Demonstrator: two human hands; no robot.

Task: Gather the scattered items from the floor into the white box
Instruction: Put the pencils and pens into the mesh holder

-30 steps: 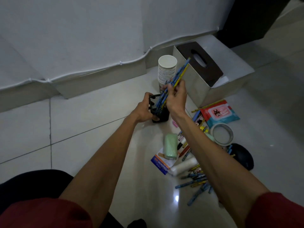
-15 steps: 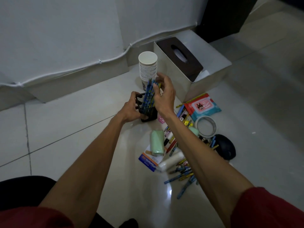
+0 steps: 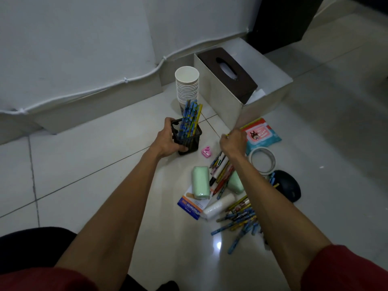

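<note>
The mesh holder [image 3: 187, 138], with pencils [image 3: 190, 119] standing in it, is gripped by the left hand [image 3: 168, 140] on the floor; the right hand [image 3: 233, 141] is held with fingers curled just left of the wipes [image 3: 263, 135]; whether anything is pinched cannot be told; the white box [image 3: 218, 101] stands far right, beside the cups [image 3: 186, 85]; loose pencils [image 3: 237, 219] are scattered near right.

Pencils [image 3: 191, 118] standing in the holder [image 3: 190, 136] at the left hand [image 3: 168, 140], cup stack [image 3: 186, 87] behind it, sharpener [image 3: 206, 151] between the hands, box [image 3: 220, 99] beyond the right hand [image 3: 233, 141], wipes pack [image 3: 263, 134] and tape roll [image 3: 262, 159] right of it, loose pencils [image 3: 237, 221] nearer, under the forearm.
</note>
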